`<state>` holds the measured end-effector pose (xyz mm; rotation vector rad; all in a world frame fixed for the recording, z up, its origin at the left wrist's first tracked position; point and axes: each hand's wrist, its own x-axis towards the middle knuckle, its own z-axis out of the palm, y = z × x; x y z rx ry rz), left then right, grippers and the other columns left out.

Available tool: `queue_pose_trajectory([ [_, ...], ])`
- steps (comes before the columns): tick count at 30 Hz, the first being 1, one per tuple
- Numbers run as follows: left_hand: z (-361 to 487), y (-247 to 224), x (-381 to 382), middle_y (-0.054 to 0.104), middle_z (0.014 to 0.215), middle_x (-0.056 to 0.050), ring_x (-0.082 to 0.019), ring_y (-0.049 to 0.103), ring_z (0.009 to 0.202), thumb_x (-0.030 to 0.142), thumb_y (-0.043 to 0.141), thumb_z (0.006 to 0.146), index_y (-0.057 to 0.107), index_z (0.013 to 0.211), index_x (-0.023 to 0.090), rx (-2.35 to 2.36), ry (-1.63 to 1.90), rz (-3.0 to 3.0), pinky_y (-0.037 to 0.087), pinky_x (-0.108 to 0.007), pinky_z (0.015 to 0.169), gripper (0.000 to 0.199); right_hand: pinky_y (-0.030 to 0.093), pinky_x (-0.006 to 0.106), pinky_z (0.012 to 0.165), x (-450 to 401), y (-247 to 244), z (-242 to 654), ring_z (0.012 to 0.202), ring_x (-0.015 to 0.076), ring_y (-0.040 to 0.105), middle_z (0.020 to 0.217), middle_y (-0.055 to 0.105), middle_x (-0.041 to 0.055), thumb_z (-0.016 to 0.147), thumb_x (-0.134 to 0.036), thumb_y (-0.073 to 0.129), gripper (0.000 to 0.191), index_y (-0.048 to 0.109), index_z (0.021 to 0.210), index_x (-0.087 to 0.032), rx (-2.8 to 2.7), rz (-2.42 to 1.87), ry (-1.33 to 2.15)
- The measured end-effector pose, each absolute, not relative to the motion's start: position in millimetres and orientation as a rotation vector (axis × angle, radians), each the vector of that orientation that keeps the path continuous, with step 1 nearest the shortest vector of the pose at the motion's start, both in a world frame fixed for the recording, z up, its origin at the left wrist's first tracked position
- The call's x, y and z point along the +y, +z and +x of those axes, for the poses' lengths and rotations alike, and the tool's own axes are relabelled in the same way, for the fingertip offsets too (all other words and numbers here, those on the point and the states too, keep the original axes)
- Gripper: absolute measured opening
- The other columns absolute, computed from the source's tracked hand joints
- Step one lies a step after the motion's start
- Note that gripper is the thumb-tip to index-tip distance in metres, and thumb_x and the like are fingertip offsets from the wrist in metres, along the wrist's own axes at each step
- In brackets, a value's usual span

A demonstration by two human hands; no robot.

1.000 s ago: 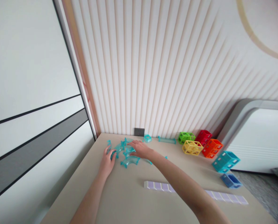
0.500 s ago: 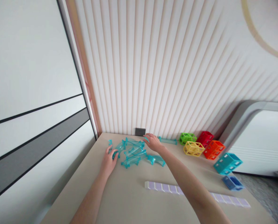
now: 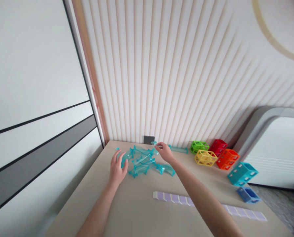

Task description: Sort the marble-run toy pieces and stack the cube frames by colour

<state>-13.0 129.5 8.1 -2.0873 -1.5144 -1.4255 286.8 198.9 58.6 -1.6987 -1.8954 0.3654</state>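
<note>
Several see-through teal toy tube pieces (image 3: 142,160) lie in a loose heap toward the back left of the table. At the heap's left end my left hand (image 3: 117,168) is open, fingers spread beside a tube; whether it touches the tube I cannot tell. My right hand (image 3: 164,152) is closed at the heap's back right, thumb and fingers pinching a small clear teal tube piece (image 3: 155,143). Its lower part is partly hidden. A curved teal tube (image 3: 167,169) lies in front of that hand, and a long straight teal tube (image 3: 178,149) lies behind it along the wall.
On the right stand open-frame blocks: green (image 3: 199,146), yellow (image 3: 205,158), red (image 3: 218,147), orange (image 3: 227,159), teal (image 3: 242,173) and blue (image 3: 248,195). A strip of lilac tiles (image 3: 171,198) crosses the table under my right forearm. A black socket (image 3: 149,140) is on the ribbed wall.
My right hand has closed on the small teal tube piece and shifted slightly right. My left hand has moved slightly right with its fingers spread flatter over the heap's left end.
</note>
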Motion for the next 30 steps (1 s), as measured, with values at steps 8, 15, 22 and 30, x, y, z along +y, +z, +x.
queue_pose_trajectory([
  [8,11.8,9.0,115.8,0.067,0.124,-0.013,-0.030,0.059,0.122,0.024,0.050,0.097,0.065,0.119,0.021,-1.371,-1.098,-2.292,0.041,-0.053,0.112,0.027,0.049,0.032,0.085,207.1,57.5,290.8,0.105,0.0256,0.068,0.111,0.072,0.0131,0.097,-0.037,0.054,0.028,0.067,0.112,-0.017,-1.817,-1.902,0.262],
  [15,8.9,12.6,109.6,0.073,0.115,-0.010,-0.026,0.067,0.111,0.025,0.046,0.099,0.068,0.118,0.021,-1.340,-0.988,-2.377,0.041,-0.051,0.111,0.029,0.053,0.042,0.095,220.4,59.2,297.9,0.110,0.0228,0.065,0.128,0.064,0.0093,0.100,-0.038,0.058,0.034,0.059,0.129,-0.021,-1.985,-1.980,0.084],
  [22,11.2,10.4,112.6,0.072,0.113,-0.011,-0.028,0.068,0.106,0.034,0.051,0.097,0.068,0.116,0.022,-1.361,-0.993,-2.351,0.043,-0.050,0.107,0.028,0.056,0.045,0.090,197.9,48.9,365.6,0.107,0.0235,0.065,0.128,0.062,0.0093,0.098,-0.035,0.063,0.034,0.060,0.127,-0.018,-2.054,-2.266,-0.078],
  [30,11.1,8.7,114.2,0.071,0.114,-0.012,-0.027,0.068,0.106,0.032,0.050,0.098,0.067,0.117,0.021,-1.389,-0.971,-2.332,0.044,-0.050,0.106,0.028,0.056,0.045,0.091,192.6,57.7,367.3,0.107,0.0235,0.065,0.128,0.062,0.0090,0.098,-0.035,0.063,0.034,0.060,0.126,-0.018,-2.129,-2.252,-0.076],
])
